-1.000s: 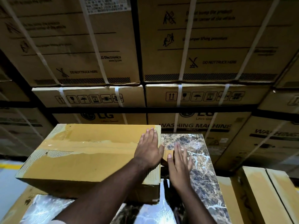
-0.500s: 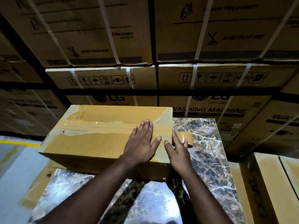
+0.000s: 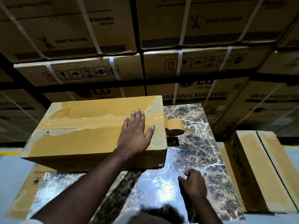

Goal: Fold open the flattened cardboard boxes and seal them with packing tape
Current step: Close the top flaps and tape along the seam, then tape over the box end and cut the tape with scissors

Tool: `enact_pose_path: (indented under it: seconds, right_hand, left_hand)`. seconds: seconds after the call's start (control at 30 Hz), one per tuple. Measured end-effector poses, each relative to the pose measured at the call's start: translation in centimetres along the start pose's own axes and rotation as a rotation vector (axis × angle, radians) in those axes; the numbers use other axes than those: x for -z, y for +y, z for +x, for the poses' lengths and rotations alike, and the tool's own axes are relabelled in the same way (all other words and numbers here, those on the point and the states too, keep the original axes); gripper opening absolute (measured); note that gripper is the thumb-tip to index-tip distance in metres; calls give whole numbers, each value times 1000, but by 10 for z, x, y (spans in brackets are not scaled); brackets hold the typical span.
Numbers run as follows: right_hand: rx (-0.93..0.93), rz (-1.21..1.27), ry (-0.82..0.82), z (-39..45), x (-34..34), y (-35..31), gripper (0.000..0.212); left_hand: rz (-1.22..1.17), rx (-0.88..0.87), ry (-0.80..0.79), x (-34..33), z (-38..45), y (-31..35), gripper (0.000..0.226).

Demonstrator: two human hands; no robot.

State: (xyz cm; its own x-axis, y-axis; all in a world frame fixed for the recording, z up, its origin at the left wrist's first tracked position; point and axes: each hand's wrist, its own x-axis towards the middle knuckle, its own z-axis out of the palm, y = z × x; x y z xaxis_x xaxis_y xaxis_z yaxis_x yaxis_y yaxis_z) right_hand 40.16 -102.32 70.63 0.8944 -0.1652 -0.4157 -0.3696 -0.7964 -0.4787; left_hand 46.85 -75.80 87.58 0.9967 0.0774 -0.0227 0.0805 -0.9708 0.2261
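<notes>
The left hand [image 3: 135,136] is lying flat with straight fingers on the taped top of the box [image 3: 90,131], which is sitting on the marble table [image 3: 202,143]. The right hand [image 3: 192,183] is hovering low over the table, fingers loosely curled, holding nothing. The tape roll [image 3: 174,126] is lying just beside the box's right edge.

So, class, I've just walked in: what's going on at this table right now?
A person is sealing a cardboard box on a marble-patterned table. Their left hand lies flat on the box top, fingers straight, pressing the strip of packing tape that runs along the seam. The tape roll sits on the table at the box's right end. The right hand rests on the table nearer the person, loosely curled and holding nothing.
</notes>
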Motion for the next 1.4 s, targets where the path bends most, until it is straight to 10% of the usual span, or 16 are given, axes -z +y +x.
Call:
enact_pose_path:
  seconds: [0.53, 1.0, 1.23, 1.4]
  right_hand:
    - [136, -152, 233, -33, -18, 22, 7]
    - [231, -487, 114, -7, 10, -2, 17]
    - [282, 247, 164, -11, 27, 2, 6]
    - [8, 1045, -355, -27, 59, -63, 13]
  left_hand:
    - [-8, -20, -5, 4, -2, -2, 82]
    - [-5, -24, 5, 3, -3, -2, 82]
    - [-26, -27, -12, 4, -4, -1, 79]
    - [-264, -177, 12, 26, 17, 22, 50]
